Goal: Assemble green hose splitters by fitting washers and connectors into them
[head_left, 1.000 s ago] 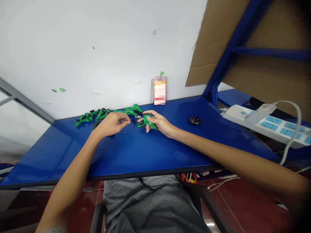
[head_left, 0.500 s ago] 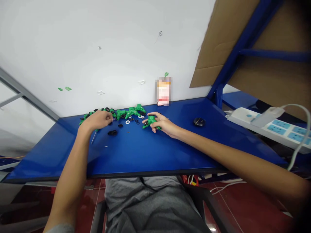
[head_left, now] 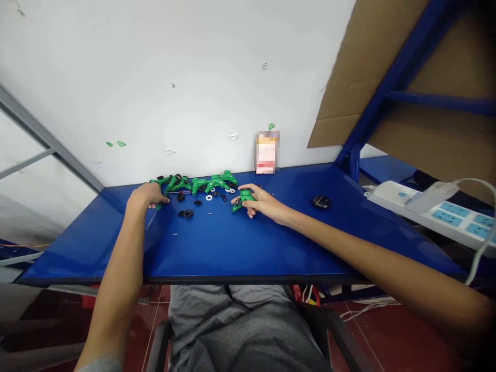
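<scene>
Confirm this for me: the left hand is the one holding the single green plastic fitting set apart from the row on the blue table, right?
No, the right hand holds it, not the left, as the head view shows. The rest stands: the green plastic fitting lies apart from the row of fittings on the blue table.

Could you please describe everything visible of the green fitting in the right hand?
This green plastic branched hose fitting looks moulded, with short stubby arms and a black ring in one opening. It sits tilted over the glossy blue tabletop, gripped in the right hand; whether it touches the tabletop cannot be told.
</scene>
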Action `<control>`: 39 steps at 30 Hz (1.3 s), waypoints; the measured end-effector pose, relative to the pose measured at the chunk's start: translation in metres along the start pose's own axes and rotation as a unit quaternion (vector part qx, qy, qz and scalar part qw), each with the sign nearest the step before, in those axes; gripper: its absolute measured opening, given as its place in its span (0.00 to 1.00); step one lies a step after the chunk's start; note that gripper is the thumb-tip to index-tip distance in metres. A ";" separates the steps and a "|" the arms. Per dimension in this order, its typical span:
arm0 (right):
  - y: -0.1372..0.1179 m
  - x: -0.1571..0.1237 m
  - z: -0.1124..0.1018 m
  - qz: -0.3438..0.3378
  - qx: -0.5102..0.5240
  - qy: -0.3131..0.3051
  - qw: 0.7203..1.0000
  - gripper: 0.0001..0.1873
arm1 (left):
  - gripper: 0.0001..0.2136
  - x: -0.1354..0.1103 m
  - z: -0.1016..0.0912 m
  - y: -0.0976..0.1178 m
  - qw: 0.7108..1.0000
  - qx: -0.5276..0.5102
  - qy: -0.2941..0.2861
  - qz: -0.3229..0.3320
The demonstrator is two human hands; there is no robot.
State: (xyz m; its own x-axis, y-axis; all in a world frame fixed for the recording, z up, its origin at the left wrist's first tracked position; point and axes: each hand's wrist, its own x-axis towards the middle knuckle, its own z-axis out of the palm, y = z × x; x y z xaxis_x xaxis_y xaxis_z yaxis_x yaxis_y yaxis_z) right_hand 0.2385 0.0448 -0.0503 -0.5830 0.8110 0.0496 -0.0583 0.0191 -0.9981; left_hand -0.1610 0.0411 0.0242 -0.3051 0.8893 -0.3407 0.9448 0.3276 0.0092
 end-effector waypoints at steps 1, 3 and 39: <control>0.000 0.000 0.000 -0.001 -0.004 -0.002 1.000 0.25 | 0.22 0.000 0.001 0.000 1.000 -0.008 0.000 0.000; 0.000 0.000 0.000 -0.002 -0.008 -0.006 1.000 0.25 | 0.21 -0.001 0.002 -0.001 1.000 -0.024 0.000 0.004; 0.004 0.004 -0.005 0.036 0.025 0.003 0.999 0.29 | 0.12 -0.082 0.055 0.131 0.677 -0.436 0.349 0.479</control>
State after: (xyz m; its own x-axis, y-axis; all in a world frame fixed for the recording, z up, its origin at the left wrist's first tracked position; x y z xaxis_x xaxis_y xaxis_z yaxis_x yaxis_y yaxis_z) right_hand 0.2397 0.0511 -0.0545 -0.5829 0.8122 -0.0230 -0.0570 -0.0691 -0.9960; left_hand -0.0055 -0.0069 0.0015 0.1287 0.6620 0.7384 0.4120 -0.7130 0.5674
